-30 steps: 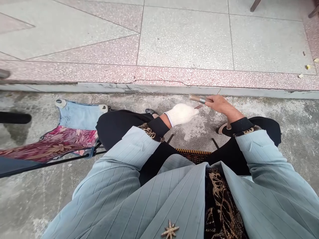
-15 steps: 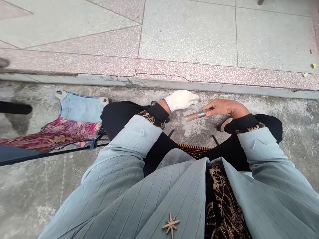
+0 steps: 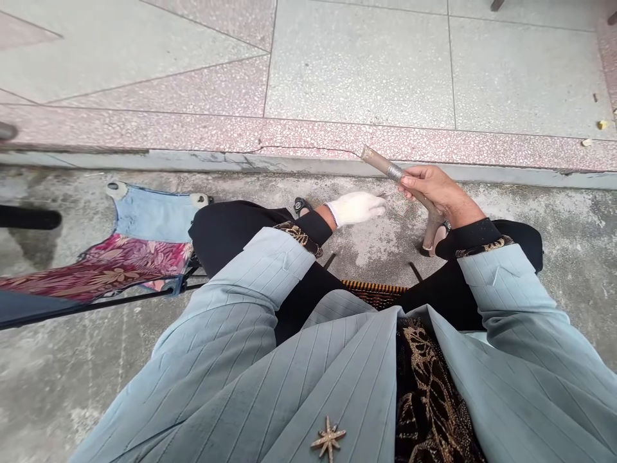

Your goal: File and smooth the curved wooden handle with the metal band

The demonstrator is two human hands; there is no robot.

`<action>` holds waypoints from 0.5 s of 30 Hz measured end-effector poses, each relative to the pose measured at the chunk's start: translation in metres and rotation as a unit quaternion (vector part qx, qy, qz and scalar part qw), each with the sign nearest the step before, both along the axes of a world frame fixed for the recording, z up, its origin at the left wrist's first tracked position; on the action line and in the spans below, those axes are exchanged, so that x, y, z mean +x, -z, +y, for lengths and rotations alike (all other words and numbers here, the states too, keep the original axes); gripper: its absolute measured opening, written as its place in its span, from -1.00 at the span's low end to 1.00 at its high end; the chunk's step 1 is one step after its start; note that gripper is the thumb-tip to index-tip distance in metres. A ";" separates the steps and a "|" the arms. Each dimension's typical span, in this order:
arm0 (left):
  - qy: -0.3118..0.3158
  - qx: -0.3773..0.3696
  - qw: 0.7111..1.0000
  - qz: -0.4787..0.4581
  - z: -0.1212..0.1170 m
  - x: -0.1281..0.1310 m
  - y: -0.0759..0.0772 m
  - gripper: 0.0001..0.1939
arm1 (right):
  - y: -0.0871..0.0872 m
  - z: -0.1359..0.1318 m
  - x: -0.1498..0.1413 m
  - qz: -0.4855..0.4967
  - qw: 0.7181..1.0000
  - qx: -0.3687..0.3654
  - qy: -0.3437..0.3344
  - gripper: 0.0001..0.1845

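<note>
My right hand (image 3: pixel 436 190) is bare and closed round a brown wooden stick (image 3: pixel 376 159). A band of silvery wire (image 3: pixel 395 173) is wound round the stick just beyond my fingers. The stick's free end points up and left over the step's edge; its other end bends downward below my palm. My left hand (image 3: pixel 359 209), in a white knit glove, is below and left of the stick, apart from it. Its fingers are drawn together, pointing right. Anything pinched in them is too thin or hidden to make out.
A low tiled step (image 3: pixel 313 138) runs across in front of me. On the left stands a folding seat (image 3: pixel 159 209) of blue and red floral cloth on a dark frame. A woven seat edge (image 3: pixel 373 292) shows between my knees. Small scraps (image 3: pixel 587 143) lie on the tiles at right.
The stick's free end has swung up and away from me as my right hand tilted, bringing the bent lower end into view. My left hand is slightly lower; the thin strand near its fingertips no longer shows.
</note>
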State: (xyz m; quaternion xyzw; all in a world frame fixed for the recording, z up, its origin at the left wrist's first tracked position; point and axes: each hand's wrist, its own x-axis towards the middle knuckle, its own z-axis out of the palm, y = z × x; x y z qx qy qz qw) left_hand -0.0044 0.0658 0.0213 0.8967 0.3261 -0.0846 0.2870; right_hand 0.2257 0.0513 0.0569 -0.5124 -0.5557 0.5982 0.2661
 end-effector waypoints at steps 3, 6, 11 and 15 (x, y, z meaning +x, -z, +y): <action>0.035 0.018 0.999 0.026 -0.008 0.005 0.000 -0.56 | 0.010 0.004 -0.003 -0.051 0.998 -0.016 0.044 -0.61; 0.044 0.050 0.997 0.042 -0.012 0.006 0.002 -0.55 | 0.017 0.008 -0.003 -0.135 0.989 -0.018 0.062 -0.74; 0.069 0.095 0.991 0.056 -0.017 0.006 -0.002 -0.56 | 0.015 0.012 -0.007 -0.330 0.943 0.039 -0.001 -0.74; 0.058 0.127 0.988 0.071 -0.014 0.004 -0.014 -0.58 | 0.007 0.013 -0.011 -0.464 0.875 0.070 -0.121 -0.73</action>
